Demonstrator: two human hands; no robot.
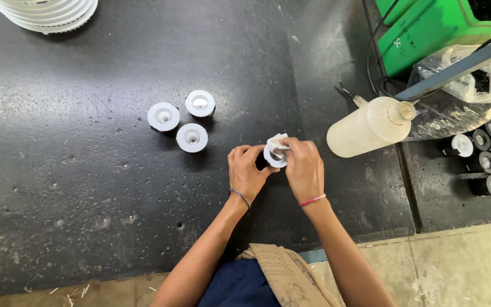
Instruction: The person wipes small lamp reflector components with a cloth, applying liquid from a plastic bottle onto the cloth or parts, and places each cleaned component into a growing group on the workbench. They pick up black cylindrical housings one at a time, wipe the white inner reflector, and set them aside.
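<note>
My left hand [246, 170] grips a small round white lamp fitting [274, 157] from its left side, just above the black mat [86, 170]. My right hand [303, 167] presses a small white cloth [277, 141] against the fitting's face from the right. Both hands meet at the fitting in the middle of the view. Three similar white-rimmed fittings [182, 119] stand in a tight cluster on the mat to the left of my hands.
A translucent plastic bottle [370, 126] lies on its side to the right. Several dark fittings [487, 156] sit at the far right under a clear plastic bag [467, 91]. A green crate [433, 25] stands at top right, stacked white rings [46, 12] at top left.
</note>
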